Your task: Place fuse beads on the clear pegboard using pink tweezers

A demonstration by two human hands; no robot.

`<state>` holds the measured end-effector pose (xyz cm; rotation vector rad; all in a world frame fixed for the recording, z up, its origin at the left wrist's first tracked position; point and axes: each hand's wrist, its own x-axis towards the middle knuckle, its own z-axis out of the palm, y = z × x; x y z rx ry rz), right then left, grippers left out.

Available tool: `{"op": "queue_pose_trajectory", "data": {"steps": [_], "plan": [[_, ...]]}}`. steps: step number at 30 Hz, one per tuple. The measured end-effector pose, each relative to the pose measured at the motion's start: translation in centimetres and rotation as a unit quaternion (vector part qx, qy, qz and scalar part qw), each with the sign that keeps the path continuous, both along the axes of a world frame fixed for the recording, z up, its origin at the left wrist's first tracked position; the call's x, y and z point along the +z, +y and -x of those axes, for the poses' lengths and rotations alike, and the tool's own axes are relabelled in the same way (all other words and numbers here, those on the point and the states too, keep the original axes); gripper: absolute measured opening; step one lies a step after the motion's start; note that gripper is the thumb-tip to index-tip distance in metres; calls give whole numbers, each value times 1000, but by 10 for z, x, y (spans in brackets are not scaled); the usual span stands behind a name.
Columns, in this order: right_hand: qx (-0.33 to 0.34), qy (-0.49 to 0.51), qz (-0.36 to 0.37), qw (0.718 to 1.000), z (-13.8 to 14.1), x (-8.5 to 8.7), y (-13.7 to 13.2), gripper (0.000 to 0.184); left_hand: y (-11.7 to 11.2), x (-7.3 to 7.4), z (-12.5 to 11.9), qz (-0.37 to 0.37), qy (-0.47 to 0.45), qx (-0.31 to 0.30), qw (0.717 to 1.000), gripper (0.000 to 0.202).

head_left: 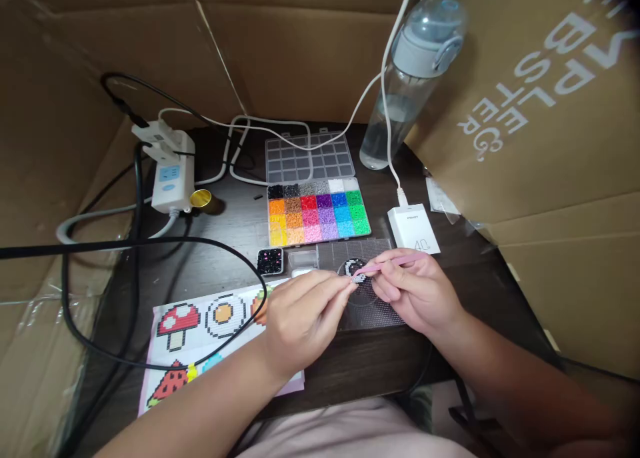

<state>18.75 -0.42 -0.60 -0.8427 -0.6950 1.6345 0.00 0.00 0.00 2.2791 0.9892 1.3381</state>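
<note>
Basically holding pink tweezers (pixel 374 268) in right hand (pixel 423 295), left hand (pixel 303 315) pinched narrow, can't tell around what; go gently over beads (pixel 349 269) between hands.

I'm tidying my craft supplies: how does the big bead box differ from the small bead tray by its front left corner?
The bead box is much wider than the bead tray.
The bead box is split into many compartments sorted by colour; the bead tray shows no dividers.
The bead box holds many colours, while the bead tray holds mostly black pieces with a few pink ones.
Both stand open on the dark table.
</note>
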Motion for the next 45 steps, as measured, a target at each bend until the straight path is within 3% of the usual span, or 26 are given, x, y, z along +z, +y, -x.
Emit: {"op": "queue_pose_trajectory", "data": {"steps": [3,5,8,11,18,25,31,45], "plan": [[-14,-52,-42,998,-8,2,1,8,-1,1,0,-4,1,3,1000,19],[-56,-151,-86,983,-18,3,2,9,-3,1,-1,-3,0,-13,1000,19],[-116,-338,-122,926,-32,4,3,9,-10,-2,-5,9,23,-103,994,15],[-111,-418,-112,895,-38,1,4,10,-16,-8,-9,13,85,-207,975,8],[-94,-422,-96,896,-27,-14,4,11,-16,-18,-9,83,179,-266,943,21],[-107,-414,-128,895,-20,-29,1,13,-16,-17,-9,144,253,-270,918,29],[-109,-441,-145,879,-20,-32,2,16,-16,-15,-9,194,268,-278,902,28],[-96,-466,-147,867,-20,-29,3,15,-15,-15,-7,207,251,-281,903,25]]}}
